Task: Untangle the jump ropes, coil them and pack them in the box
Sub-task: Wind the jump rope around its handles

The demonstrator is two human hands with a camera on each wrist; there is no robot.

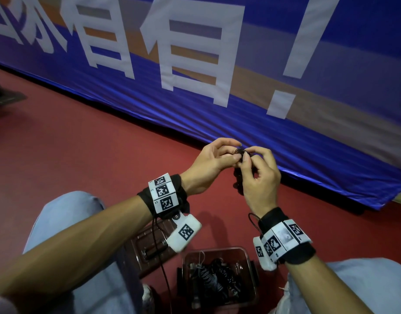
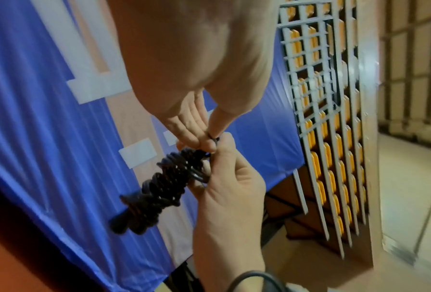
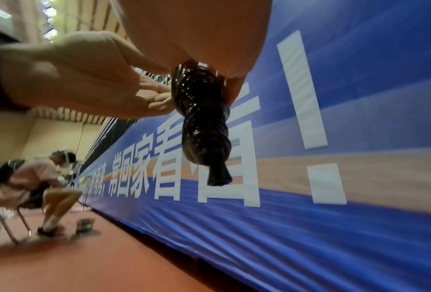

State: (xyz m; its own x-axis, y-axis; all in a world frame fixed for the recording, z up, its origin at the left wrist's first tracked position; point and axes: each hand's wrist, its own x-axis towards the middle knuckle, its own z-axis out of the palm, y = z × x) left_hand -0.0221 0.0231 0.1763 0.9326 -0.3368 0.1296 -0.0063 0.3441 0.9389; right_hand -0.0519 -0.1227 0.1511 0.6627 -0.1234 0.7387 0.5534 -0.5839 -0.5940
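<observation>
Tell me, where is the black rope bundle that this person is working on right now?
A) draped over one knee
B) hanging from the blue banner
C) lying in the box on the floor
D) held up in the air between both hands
D: the coiled rope bundle hangs free above the red floor, with the left hand and the right hand both pinching its top end, while the box sits below on the floor.

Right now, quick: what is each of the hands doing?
Left hand: pinches the top of the coiled rope.
Right hand: fingers curled round the same rope's upper end.
</observation>
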